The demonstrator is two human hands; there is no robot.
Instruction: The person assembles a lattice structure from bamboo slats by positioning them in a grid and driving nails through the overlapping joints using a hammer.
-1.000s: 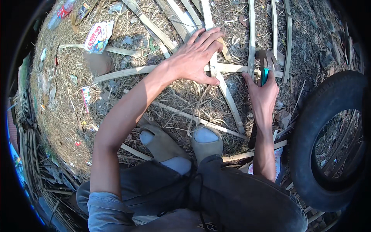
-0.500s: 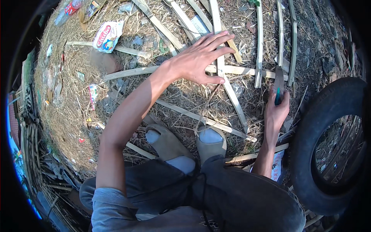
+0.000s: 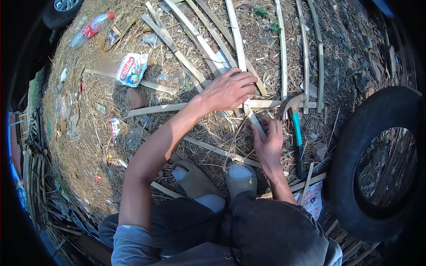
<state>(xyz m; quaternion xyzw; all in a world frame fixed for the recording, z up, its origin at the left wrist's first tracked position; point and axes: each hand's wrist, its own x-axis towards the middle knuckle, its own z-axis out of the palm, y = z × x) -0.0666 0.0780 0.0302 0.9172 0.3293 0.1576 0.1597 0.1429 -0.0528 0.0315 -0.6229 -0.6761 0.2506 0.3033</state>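
A long split-bamboo strip (image 3: 236, 33) runs from the far edge toward my feet, over a crosswise bamboo strip (image 3: 164, 107) on the straw-covered ground. My left hand (image 3: 228, 91) has its fingers curled over the long strip near where the two cross. Closer to me, my right hand (image 3: 270, 144) grips the same strip near its near end, thumb along one side. A claw hammer (image 3: 297, 133) with a teal and black handle lies just right of my right hand, its head close to the crosswise strip. No hand touches it.
Several other bamboo strips (image 3: 284, 53) lie lengthwise beyond and to the right. A black tyre (image 3: 344, 177) lies at the right. Litter is at the left, including a plastic bottle (image 3: 91, 31) and a white packet (image 3: 132, 70). My sandalled feet (image 3: 241, 179) are close in front.
My right hand has let go of the hammer, now on the ground, and moved left onto the long strip. My left hand's spread fingers have closed over that strip.
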